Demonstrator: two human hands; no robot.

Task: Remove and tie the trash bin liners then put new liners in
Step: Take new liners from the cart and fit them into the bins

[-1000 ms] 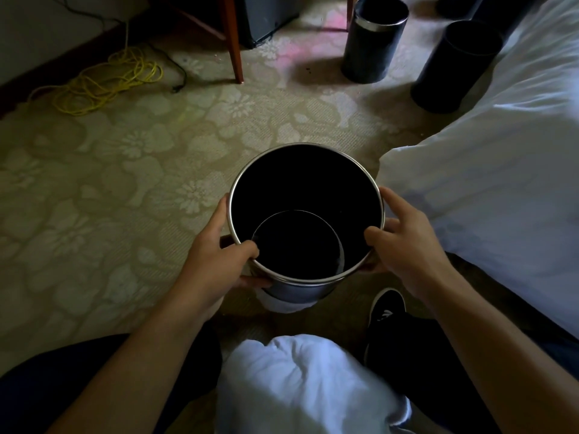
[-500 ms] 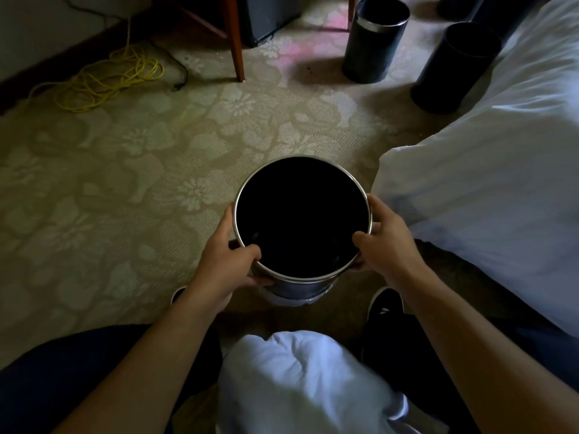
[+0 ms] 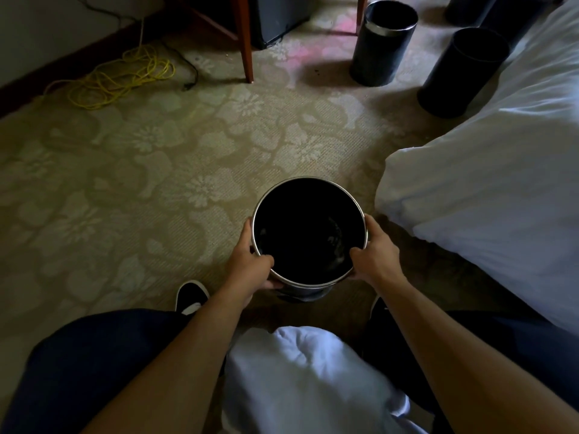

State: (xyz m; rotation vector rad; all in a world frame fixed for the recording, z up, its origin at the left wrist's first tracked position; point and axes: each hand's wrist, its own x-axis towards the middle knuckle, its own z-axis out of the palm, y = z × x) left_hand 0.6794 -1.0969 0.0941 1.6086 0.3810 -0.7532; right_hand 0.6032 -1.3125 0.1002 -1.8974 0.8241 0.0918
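Two grips are kept on one bin, and what has changed is its height. At the far left, by the wall, a yellow cable (image 3: 125,79) lies coiled on the carpet (image 3: 141,198), well apart from the work. The left hand (image 3: 247,261) is curled over the near-left rim of the bin (image 3: 308,220), thumb inside and fingers outside. The bin is held upright between both hands, just ahead of the knees. The right hand (image 3: 374,255) is clasped on the near-right rim in the same way.

Against a second ago the bin is seen smaller and farther from the camera, so it has been lowered towards the carpet. Whether its base already touches cannot be told, as the base is hidden. The inside shows only as black with a few faint glints, so whether a liner is fitted cannot be told either.

Farther right, a far bin (image 3: 383,42) and a bedside bin (image 3: 460,73) stand upright near the bed (image 3: 501,167). It is judged that this bin is being set down and that the others remain to be dealt with.
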